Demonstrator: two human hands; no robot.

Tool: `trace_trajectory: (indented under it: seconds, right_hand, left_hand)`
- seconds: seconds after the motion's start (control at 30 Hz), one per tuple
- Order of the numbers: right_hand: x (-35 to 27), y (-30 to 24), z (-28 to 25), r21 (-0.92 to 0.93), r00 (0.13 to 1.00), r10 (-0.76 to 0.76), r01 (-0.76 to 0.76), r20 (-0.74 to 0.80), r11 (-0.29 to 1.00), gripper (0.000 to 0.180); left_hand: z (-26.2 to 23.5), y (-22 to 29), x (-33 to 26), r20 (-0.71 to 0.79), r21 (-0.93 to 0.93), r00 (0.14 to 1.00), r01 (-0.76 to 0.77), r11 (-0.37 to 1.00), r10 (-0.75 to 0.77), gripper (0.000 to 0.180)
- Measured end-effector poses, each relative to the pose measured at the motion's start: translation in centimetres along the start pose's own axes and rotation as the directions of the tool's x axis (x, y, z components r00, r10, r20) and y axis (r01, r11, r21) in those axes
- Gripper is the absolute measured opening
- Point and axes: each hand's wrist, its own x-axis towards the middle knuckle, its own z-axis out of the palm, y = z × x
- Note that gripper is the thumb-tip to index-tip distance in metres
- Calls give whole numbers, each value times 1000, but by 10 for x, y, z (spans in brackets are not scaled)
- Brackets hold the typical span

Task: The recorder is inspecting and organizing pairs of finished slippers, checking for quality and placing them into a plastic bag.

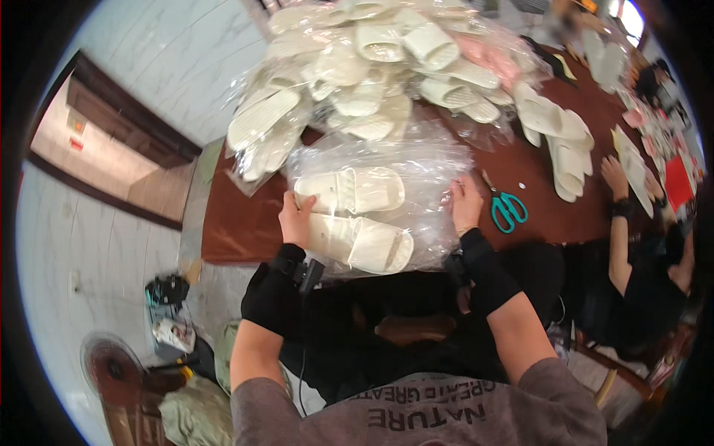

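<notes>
In front of me a pair of cream slide slippers (pixel 381 190) lies side by side, toes to the right, in or on a clear plastic bag (pixel 437 223). Whether the plastic covers them fully I cannot tell. My left hand (pixel 297 221) is closed at their left end, its thumb pressed on top of the upper slipper. At the bag's right edge, my right hand (pixel 466 203) pinches the plastic between its fingers. Teal-handled scissors (pixel 509 212) lie on the brown table just right of that hand.
A big heap of bagged white slippers (pixel 361 97), with some pink ones (pixel 491 61), covers the table's far side. Loose white slippers (pixel 567 152) lie to the right. Beyond them, a co-worker's hand (pixel 616 178) rests beside another slipper. A fan (pixel 113 366) stands at lower left.
</notes>
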Motion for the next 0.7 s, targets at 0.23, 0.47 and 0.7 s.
trace_trajectory:
  seconds: [0.23, 0.47, 0.7]
  right_hand:
    - [2, 4, -2, 138, 973, 193, -210, 126, 968, 9]
    - [1, -3, -1, 129, 964, 233, -249, 126, 960, 11]
    - [-1, -6, -2, 179, 950, 270, -296, 160, 938, 6]
  left_hand:
    - [-112, -74, 1, -200, 78, 976, 101, 992, -83, 30]
    - [-192, -58, -2, -165, -744, 967, 6, 668, -192, 27]
    - [-98, 64, -26, -106, -831, 935, 104, 547, -338, 27]
